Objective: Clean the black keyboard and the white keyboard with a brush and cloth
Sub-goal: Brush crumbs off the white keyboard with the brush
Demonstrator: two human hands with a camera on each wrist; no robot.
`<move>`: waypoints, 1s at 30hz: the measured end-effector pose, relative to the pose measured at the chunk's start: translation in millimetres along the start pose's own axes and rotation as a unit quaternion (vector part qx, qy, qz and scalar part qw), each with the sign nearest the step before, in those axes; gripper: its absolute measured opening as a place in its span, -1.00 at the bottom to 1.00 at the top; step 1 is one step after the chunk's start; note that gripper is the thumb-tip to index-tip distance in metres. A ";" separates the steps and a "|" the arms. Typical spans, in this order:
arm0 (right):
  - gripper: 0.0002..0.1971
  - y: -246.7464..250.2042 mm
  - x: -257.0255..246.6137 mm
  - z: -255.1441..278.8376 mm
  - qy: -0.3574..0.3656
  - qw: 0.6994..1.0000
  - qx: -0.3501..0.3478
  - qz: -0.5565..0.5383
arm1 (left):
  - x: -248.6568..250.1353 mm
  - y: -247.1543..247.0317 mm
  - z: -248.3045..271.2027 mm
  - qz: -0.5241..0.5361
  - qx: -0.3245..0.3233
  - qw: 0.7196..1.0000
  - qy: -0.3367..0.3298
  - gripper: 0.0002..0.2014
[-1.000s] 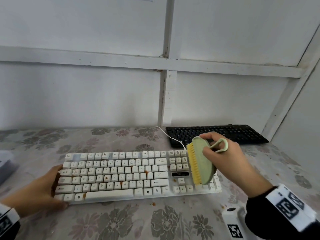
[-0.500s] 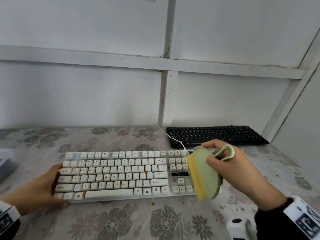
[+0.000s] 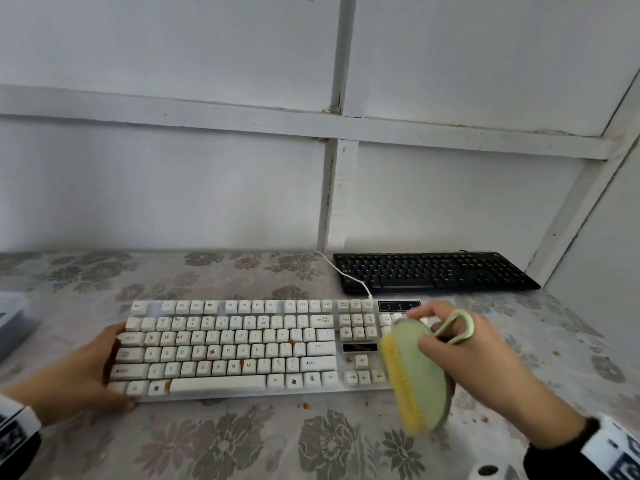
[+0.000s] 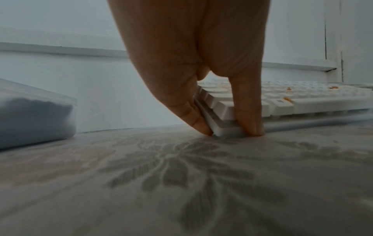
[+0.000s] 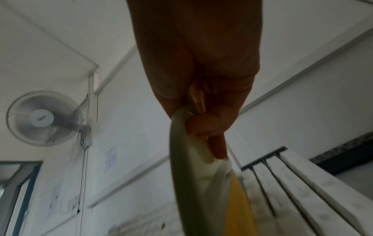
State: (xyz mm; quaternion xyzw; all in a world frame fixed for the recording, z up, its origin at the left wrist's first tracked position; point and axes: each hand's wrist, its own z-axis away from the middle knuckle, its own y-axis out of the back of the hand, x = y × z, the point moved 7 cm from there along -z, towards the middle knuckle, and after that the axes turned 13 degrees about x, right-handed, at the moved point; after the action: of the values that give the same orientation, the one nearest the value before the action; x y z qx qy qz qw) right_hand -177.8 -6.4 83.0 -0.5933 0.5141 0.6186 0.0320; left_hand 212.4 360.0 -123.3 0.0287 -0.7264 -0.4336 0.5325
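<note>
Two keyboards from my head view: white keyboard [image 3: 239, 348] near, crumbed; black keyboard [image 3: 433, 271] behind. My right hand [image 3: 460, 355] grips the brush [image 3: 419, 379] on edge over the keypad; light and stiff, best held by its back. Left wrist: left hand [image 4: 201, 63] pinches the keyboard's corner [image 4: 220, 127], fingertips on the cloth. Right wrist, blurry: fingers [image 5: 203, 124] seemingly curled on the brush [image 5: 193, 183].
</note>
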 end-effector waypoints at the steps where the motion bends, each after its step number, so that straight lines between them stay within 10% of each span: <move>1: -0.71 5.3 -6.5 -5.1 0.010 1.000 0.019 -0.003 | 12.8 -0.3 4.2 -0.007 0.003 1.000 -0.002 0.14; 7: -0.71 -1.1 -29.6 -37.7 0.028 0.996 0.082 -0.039 | 19.6 1.9 5.4 -0.038 0.009 0.999 -0.003 0.16; 19: -0.73 -27.7 4.5 -0.3 -0.017 0.999 -0.029 -0.035 | 32.3 6.0 12.1 0.007 0.038 0.999 -0.007 0.25; 30: -0.74 -20.6 -23.3 -33.6 0.020 0.998 0.064 -0.014 | 79.6 7.6 31.2 0.002 0.050 0.998 -0.022 0.31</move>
State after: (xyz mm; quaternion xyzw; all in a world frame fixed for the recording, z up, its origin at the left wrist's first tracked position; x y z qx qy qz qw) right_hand -134.0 -6.0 96.4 -0.6095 0.5450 0.5717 0.0682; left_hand 156.4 343.4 -60.4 0.0447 -0.7590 -0.3961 0.5148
